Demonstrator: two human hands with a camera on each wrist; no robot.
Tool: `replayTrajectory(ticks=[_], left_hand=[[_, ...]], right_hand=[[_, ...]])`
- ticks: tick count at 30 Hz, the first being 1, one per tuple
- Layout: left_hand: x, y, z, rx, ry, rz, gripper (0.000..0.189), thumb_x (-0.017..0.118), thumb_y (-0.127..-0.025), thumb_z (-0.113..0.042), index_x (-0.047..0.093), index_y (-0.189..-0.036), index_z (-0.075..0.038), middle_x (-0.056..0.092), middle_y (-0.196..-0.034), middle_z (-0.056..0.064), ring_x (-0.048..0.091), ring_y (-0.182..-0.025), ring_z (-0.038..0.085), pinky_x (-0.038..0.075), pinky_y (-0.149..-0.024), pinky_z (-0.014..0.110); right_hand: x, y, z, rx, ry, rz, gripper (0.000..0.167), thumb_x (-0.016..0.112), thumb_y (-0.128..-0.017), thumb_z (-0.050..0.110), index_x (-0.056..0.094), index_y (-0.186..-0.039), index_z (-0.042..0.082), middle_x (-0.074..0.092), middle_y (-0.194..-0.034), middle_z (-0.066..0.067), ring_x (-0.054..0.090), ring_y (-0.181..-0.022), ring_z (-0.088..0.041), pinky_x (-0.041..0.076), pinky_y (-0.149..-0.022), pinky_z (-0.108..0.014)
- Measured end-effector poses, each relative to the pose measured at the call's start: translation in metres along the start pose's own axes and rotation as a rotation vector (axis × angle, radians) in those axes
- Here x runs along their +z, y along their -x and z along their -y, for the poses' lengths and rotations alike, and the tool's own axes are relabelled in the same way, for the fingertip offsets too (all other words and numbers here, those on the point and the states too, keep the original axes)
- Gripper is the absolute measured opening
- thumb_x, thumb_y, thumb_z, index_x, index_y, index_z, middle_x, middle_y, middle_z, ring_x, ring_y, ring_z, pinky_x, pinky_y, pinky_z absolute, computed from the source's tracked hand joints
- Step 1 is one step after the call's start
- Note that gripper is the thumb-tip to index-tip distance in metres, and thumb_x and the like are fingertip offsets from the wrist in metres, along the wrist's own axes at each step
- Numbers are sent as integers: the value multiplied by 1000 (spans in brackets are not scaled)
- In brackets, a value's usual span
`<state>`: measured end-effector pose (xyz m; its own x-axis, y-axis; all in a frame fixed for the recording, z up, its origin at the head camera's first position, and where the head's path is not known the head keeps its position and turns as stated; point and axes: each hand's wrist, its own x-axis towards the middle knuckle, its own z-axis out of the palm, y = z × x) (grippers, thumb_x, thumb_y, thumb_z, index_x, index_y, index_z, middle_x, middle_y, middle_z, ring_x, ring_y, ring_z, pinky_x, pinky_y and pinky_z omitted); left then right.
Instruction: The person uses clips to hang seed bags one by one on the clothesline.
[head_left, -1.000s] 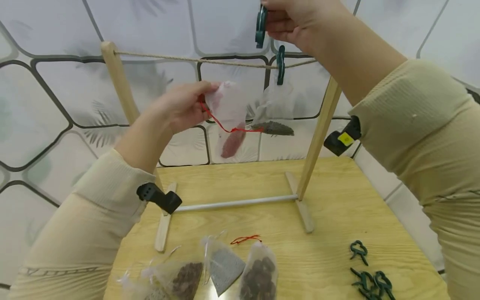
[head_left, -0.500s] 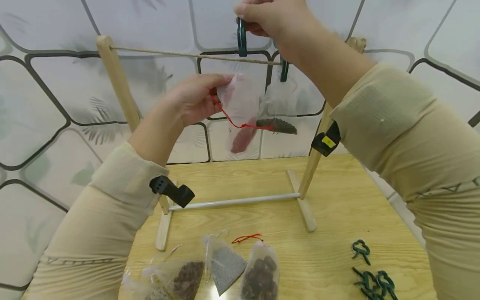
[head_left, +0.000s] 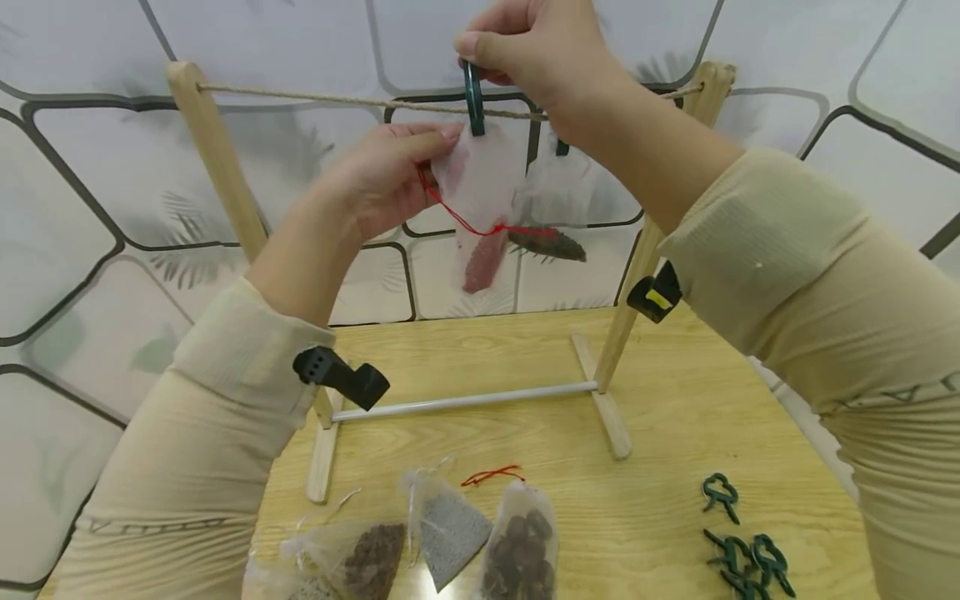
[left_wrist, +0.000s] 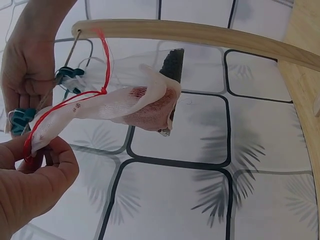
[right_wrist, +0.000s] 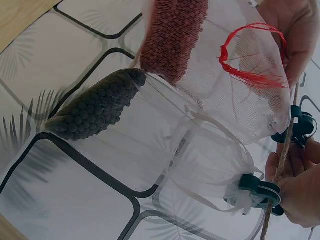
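Note:
My left hand (head_left: 390,179) pinches the top edge of a white mesh drawstring bag (head_left: 487,179) with a red cord and reddish contents at its bottom. In my right hand (head_left: 551,54) is a dark green plastic clip (head_left: 473,98), held by its upper end. The clip stands across the rope (head_left: 322,97), its lower end over the bag's top; whether it bites the bag cannot be told. To the right, a second sheer bag (right_wrist: 210,155) with dark pellets hangs from the rope by another green clip (right_wrist: 257,189).
The rope runs between wooden posts (head_left: 221,158) joined low down by a white rod (head_left: 465,400). Filled mesh bags (head_left: 453,529) lie along the table's front, one with dark round pieces (head_left: 519,554). Several green clips (head_left: 722,497) lie at the right. A patterned wall stands behind.
My right hand has moved left and lowered the clip onto the rope at the bag's top. My left hand has raised the bag slightly and shifted it right, up to the rope.

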<state>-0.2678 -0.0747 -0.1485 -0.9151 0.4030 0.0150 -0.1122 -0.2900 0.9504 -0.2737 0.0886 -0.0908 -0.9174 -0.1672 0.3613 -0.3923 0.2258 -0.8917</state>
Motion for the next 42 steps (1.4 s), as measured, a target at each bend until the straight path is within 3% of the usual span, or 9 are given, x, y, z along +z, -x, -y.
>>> replayTrajectory(ticks=[6, 10, 16, 24, 32, 42], left_hand=[[1, 1, -2, -10, 48, -12, 18, 49, -98, -8, 64, -95, 1, 65, -77, 8, 60, -67, 15, 49, -68, 26], [2, 1, -2, -11, 52, 15, 18, 48, -98, -8, 63, -97, 1, 66, -79, 9, 62, -68, 15, 49, -68, 26], [1, 2, 1, -17, 47, 42, 20, 46, -99, -8, 64, -98, 1, 66, -80, 8, 61, -68, 15, 49, -67, 27], [4, 1, 2, -7, 36, 36, 19, 49, -97, -7, 65, -93, 2, 65, -78, 8, 61, -66, 16, 49, -65, 26], [4, -1, 5, -3, 5, 13, 18, 50, -97, -6, 64, -93, 2, 64, -77, 8, 60, -65, 14, 50, -63, 24], [7, -6, 5, -20, 3, 9, 17, 52, -96, -8, 65, -97, 2, 65, -82, 9, 61, -68, 16, 51, -63, 26]], right_hand=[[3, 2, -2, 7, -12, 12, 7, 68, -87, 12, 67, -84, 7, 61, -88, -3, 56, -87, -16, 48, -88, -22], [3, 3, -3, 9, -10, 10, 7, 68, -86, 11, 67, -81, 6, 62, -85, -3, 58, -82, -15, 49, -88, -23], [4, 7, -3, 15, 115, -9, 9, 65, -89, 14, 65, -82, 8, 60, -84, 0, 55, -81, -12, 47, -87, -24], [3, 10, 1, 96, 220, -35, 12, 65, -90, 20, 65, -86, 8, 57, -84, 0, 52, -79, -11, 39, -64, -22], [2, 8, -1, 208, 159, -56, 12, 64, -90, 18, 64, -91, 6, 57, -90, -2, 54, -79, -13, 47, -79, -24], [-1, 0, -4, 253, 201, -25, 21, 63, -90, 25, 64, -101, 7, 62, -92, -2, 59, -84, -14, 49, -86, -26]])
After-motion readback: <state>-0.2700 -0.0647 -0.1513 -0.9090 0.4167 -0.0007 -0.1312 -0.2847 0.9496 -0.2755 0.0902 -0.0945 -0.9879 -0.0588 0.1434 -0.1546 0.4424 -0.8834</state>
